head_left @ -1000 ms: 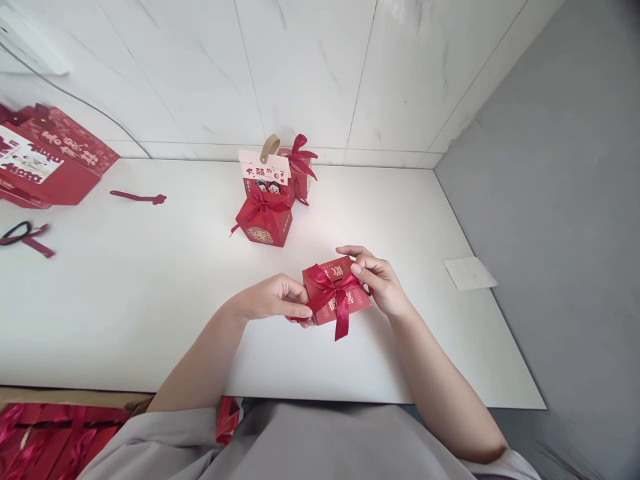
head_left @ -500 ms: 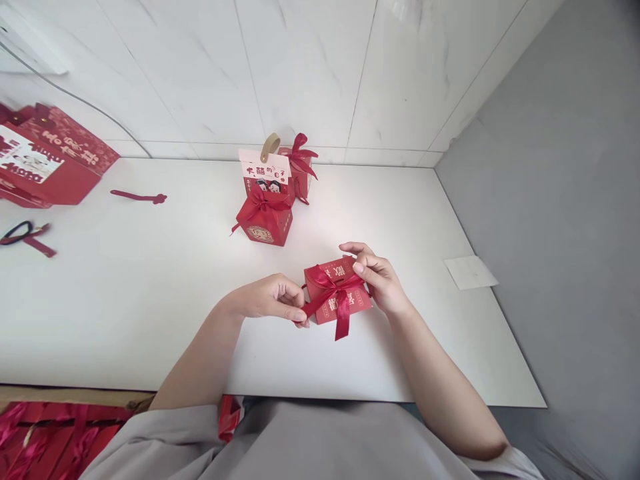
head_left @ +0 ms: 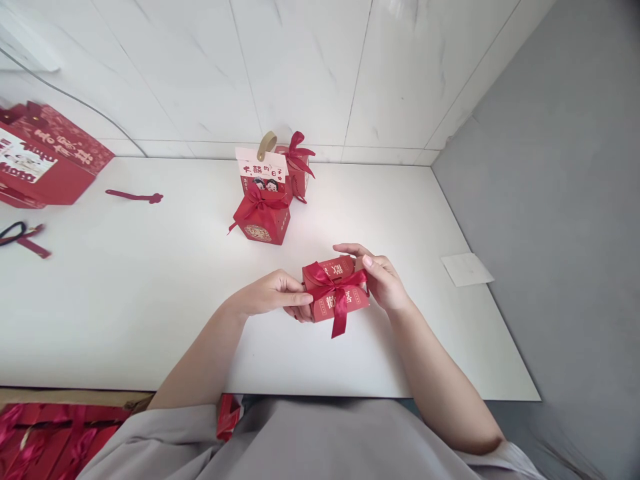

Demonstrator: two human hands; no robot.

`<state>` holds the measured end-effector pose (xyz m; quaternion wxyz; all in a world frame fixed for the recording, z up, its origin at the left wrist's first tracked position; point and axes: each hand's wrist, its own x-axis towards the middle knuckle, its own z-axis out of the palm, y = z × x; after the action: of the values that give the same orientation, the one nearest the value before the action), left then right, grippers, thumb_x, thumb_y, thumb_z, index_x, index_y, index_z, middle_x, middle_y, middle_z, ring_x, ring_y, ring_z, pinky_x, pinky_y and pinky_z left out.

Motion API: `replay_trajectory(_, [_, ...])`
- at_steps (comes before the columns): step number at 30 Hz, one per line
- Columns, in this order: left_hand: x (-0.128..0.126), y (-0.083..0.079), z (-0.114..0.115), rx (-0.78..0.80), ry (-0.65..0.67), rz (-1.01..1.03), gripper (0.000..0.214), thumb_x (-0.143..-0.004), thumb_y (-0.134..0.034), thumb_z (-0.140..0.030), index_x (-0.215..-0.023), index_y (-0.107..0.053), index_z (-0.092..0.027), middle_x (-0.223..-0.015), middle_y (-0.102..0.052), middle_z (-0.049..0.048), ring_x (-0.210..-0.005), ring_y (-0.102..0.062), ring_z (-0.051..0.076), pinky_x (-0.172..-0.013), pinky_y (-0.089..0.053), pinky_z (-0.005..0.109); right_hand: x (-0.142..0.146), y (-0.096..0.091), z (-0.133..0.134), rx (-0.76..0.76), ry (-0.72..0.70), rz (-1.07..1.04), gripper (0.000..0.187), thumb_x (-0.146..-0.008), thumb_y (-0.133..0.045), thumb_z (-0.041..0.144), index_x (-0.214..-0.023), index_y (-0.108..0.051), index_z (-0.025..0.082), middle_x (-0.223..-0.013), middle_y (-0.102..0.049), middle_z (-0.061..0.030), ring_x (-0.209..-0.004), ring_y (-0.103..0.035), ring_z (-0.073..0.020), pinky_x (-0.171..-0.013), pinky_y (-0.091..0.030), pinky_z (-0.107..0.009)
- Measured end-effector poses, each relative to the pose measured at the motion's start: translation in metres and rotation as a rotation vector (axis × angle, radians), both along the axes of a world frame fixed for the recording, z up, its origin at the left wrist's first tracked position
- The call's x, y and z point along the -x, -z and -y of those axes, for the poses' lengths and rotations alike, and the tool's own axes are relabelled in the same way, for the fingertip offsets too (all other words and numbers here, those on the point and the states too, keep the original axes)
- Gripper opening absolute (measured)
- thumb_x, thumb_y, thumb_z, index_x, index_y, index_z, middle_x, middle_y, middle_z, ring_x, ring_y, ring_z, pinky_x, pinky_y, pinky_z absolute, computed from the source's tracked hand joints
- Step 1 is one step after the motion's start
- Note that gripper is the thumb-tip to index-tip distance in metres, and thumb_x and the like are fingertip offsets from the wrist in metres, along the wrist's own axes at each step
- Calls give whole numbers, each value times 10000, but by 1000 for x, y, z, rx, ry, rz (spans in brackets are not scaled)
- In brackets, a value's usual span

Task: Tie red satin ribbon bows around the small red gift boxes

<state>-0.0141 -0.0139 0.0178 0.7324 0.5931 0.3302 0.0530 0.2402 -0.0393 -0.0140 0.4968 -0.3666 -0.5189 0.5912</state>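
Between my hands is a small red gift box [head_left: 330, 308] with gold lettering. A shiny red ribbon [head_left: 340, 313] is tied round it in a bow, one tail hanging over the near side. My left hand [head_left: 283, 293] grips the box's left end, thumb on top near the ribbon and fingers beneath. At the right end, my right hand [head_left: 380, 277] holds the box, its thumb by the top right corner and its index finger stretched along the far side. The undersides of the fingers are partly hidden by the box.
Beyond my hands stand a red box with a bow [head_left: 263, 217] and another ribboned box [head_left: 300, 167]. Leftward lie a red strap [head_left: 134, 197], a black loop [head_left: 13, 232] and large red bags [head_left: 60, 160]. A white paper [head_left: 466, 269] lies right. Ribboned red items [head_left: 60, 440] fill a carton below left.
My left hand has let go of the ribbon's left tail and now grips the box's left end. My right thumb has shifted slightly outward along the right end.
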Motion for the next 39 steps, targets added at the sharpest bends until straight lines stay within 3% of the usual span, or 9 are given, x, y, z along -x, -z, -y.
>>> replay_trajectory(3, [1, 0, 0, -16, -2, -3, 290, -873, -673, -408, -812, -780, -145, -840, -763, 77, -762, -714, 144, -703, -553, 214, 0, 1, 1, 2, 18, -18, 529, -921, -553, 532, -505, -589, 207, -1218, -663, -46, -1058, -635, -260, -805, -513, -369])
replay_trajectory(8, [2, -1, -2, -45, 42, -23, 305, -872, -669, -422, -793, -784, -151, -833, -763, 72, -757, -706, 141, -706, -541, 211, 0, 0, 1, -41, 16, 43, 478, -875, -647, 500, -512, -565, 200, -1226, -620, -44, -932, -638, -226, -879, -498, -402])
replay_trajectory(16, [6, -2, -5, -58, 95, -76, 324, -865, -663, -461, -821, -791, -167, -849, -767, 74, -783, -714, 160, -719, -542, 227, -3, 1, -1, -153, 7, 87, 450, -910, -627, 446, -526, -572, 218, -1165, -613, -43, -1208, -532, -263, -1098, -380, -446])
replay_trajectory(30, [10, -2, -7, -81, 156, -106, 337, -871, -651, -471, -867, -795, -166, -895, -775, 92, -784, -715, 160, -718, -542, 231, -1, 4, -2, -159, -14, 71, 443, -888, -636, 485, -530, -600, 226, -1067, -587, -50, -1208, -527, -278, -1112, -377, -464])
replay_trajectory(39, [9, -2, -8, -52, 207, -100, 283, -859, -677, -439, -869, -801, -185, -899, -780, 78, -829, -726, 169, -709, -532, 213, -1, 6, -3, -120, -48, 77, 387, -915, -597, 497, -635, -729, 263, -1096, -625, -48, -1247, -513, -276, -1078, -401, -445])
